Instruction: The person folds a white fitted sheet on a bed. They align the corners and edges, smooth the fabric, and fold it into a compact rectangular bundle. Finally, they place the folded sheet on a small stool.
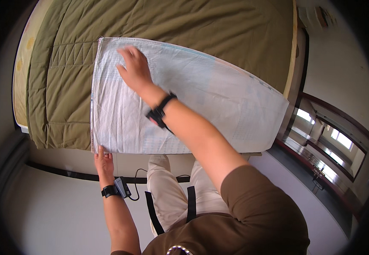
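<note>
A pale, light-patterned cotton sheet (pixel 184 105) lies folded and nearly flat on an olive-green quilted pad (pixel 69 102) on the bed. Faint creases run across its left part. My left hand (pixel 104 164) pinches the sheet's near left corner at the bed's edge, thumb on top and fingers partly hidden underneath. Over the far left part of the sheet is my right hand (pixel 135 68), blurred, fingers apart and holding nothing. Whether its palm touches the cloth I cannot tell. My right forearm crosses above the middle of the sheet.
A yellowish mattress edge (pixel 22 79) shows beyond the pad at the left. Dark-framed reflective panels (pixel 337 137) stand at the right, beside the bed. My legs (pixel 168 188) are against its near side, above a pale floor (pixel 69 216). A black cable (pixel 136 183) hangs from my left wrist device.
</note>
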`<control>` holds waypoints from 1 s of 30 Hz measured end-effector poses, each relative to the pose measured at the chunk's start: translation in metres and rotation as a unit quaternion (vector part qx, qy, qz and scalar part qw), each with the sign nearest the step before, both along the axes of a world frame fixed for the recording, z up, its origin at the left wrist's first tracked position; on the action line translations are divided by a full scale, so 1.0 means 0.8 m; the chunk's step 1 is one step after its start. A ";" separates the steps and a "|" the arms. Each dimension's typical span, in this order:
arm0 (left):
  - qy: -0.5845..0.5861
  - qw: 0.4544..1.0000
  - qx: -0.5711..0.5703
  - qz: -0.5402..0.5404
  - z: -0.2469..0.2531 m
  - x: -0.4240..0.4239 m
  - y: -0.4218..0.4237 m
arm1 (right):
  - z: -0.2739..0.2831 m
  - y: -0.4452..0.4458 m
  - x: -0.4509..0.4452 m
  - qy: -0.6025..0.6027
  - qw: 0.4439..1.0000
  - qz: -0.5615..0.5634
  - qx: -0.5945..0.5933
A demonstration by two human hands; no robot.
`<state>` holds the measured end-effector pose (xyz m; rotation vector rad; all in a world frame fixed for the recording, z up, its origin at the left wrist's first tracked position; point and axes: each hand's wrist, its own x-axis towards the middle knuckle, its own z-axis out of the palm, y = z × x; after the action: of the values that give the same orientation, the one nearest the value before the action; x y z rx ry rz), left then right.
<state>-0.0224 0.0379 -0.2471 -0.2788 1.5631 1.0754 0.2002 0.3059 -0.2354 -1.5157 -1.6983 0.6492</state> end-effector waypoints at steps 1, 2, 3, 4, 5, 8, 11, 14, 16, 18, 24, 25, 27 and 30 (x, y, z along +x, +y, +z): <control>-0.007 1.000 -0.007 0.008 -0.007 0.001 -0.009 | 0.003 -0.043 0.017 0.001 1.000 -0.014 -0.006; -0.001 0.999 -0.034 0.027 -0.009 0.006 -0.014 | 0.006 -0.085 0.036 -0.007 0.999 -0.026 -0.030; -0.024 0.999 -0.027 0.031 -0.016 0.009 -0.021 | 0.009 -0.128 0.059 -0.016 0.998 -0.039 -0.053; -0.045 0.998 -0.022 0.035 -0.024 0.010 -0.033 | 0.011 -0.171 0.082 -0.037 0.993 -0.051 -0.101; -0.067 0.997 -0.018 0.039 -0.026 0.013 -0.039 | 0.011 -0.214 0.105 -0.057 0.985 -0.063 -0.149; -0.099 0.994 -0.047 0.030 -0.012 0.048 -0.044 | 0.011 -0.332 0.175 -0.118 0.955 -0.147 -0.229; -0.131 0.989 -0.065 0.003 -0.009 0.086 -0.061 | 0.017 -0.414 0.255 -0.159 0.925 -0.207 -0.278; -0.145 0.985 -0.088 -0.012 0.001 0.135 -0.064 | 0.006 -0.477 0.349 -0.153 0.888 -0.331 -0.281; -0.144 0.986 -0.083 -0.031 -0.012 0.140 -0.075 | -0.013 -0.517 0.409 -0.138 0.835 -0.441 -0.298; -0.108 0.991 -0.070 -0.030 -0.014 0.147 -0.071 | -0.035 -0.546 0.473 -0.092 0.757 -0.561 -0.323; 0.047 0.998 -0.019 -0.037 0.005 0.154 -0.044 | -0.037 -0.575 0.584 0.208 0.471 -0.808 -0.285; 0.079 0.995 -0.029 -0.047 0.007 0.150 -0.041 | -0.019 -0.564 0.593 0.262 0.416 -0.826 -0.275; 0.138 0.987 -0.050 -0.072 0.012 0.146 -0.033 | -0.025 -0.589 0.623 0.378 0.384 -0.812 -0.225; 0.241 0.966 -0.061 -0.077 0.047 0.178 0.003 | -0.049 -0.647 0.661 0.518 0.361 -0.763 -0.140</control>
<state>0.1201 0.0402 -0.2093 0.0308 2.0530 0.9694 0.7292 -0.2115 -0.2747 -1.4934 1.0328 0.4749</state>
